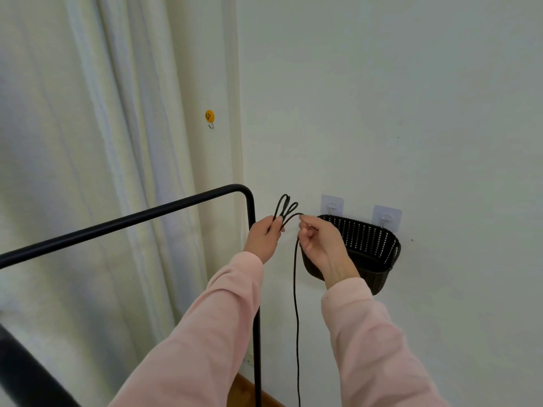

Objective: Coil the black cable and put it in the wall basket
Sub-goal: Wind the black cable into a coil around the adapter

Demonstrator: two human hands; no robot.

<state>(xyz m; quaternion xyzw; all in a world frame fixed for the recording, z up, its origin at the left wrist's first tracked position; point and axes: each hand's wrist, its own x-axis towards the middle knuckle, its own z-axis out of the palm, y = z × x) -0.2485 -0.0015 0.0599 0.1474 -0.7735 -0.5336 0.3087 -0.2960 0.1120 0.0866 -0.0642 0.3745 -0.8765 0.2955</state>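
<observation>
The black cable (pixel 296 304) hangs in a long strand down past the bottom of the view. Its upper end is folded into two small loops that stick up above my left hand (pixel 264 237), which grips them. My right hand (pixel 321 245) pinches the strand just right of the loops, where it bends over and drops. The dark woven wall basket (pixel 373 251) hangs on the white wall from two clear adhesive hooks, directly behind and right of my right hand, which hides its left part. The basket looks empty inside.
A black metal rack (pixel 164 205) has a rail running from the left that bends down into a post just left of my left arm. Pale curtains (pixel 88 142) cover the left. A yellow smiley hook (pixel 209 116) sticks on the wall above.
</observation>
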